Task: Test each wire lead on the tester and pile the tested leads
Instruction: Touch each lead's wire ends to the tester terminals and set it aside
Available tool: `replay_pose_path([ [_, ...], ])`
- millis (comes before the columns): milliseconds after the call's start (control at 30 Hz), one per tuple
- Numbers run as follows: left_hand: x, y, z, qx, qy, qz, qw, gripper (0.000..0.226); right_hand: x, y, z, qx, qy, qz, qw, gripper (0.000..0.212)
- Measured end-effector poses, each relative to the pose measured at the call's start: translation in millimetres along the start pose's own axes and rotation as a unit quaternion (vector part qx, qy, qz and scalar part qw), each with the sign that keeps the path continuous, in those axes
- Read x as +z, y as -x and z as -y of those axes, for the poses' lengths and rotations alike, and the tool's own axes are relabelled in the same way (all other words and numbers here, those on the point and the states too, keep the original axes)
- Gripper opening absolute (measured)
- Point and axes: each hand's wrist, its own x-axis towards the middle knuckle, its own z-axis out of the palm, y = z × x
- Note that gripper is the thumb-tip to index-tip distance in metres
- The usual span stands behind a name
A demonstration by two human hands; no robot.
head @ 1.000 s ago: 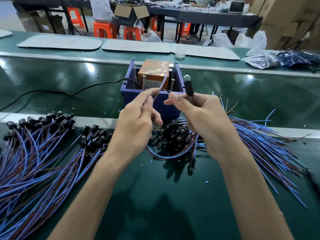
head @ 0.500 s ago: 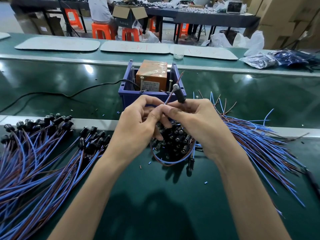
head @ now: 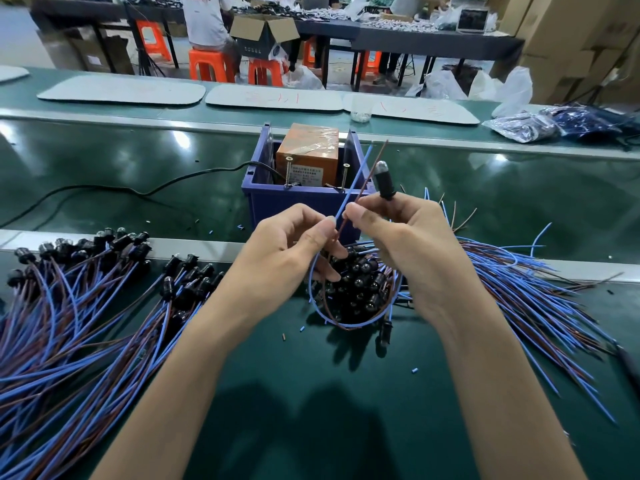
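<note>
Lead (head: 382,181) held just in front of tester (head: 306,152): right hand (head: 408,244) grips its black head, left hand (head: 287,251) pinches both wires, tips slanting up toward tester.

Left hand (head: 287,258) and right hand (head: 410,244) pinch a lead (head: 383,182).

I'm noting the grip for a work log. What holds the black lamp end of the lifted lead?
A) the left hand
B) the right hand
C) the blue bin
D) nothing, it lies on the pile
B: the lamp end sticks up from the fingers of the right hand, while the left hand pinches the wires.
</note>
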Motion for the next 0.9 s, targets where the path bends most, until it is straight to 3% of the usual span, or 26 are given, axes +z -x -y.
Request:
replay_pose_path([
  [333,4,3,-3,0.021,0.006,0.0,1.0,0.011,8,-1,0,0.025,-0.068,-0.003,0.997,0.013],
  [567,8,1,0,0.002,-0.015,-0.059,0.998,0.009,7,0,-3,0.003,0.017,0.025,1.0,0.015],
  [800,-6,-5,2,-0.059,-0.076,-0.101,0.99,0.034,4,-5,-7,0.0,0.035,0.008,0.999,0.02],
  [900,-11,-7,5,-0.08,-0.113,-0.105,0.985,0.032,2,-6,-8,-0.005,0.04,-0.017,0.999,0.021],
])
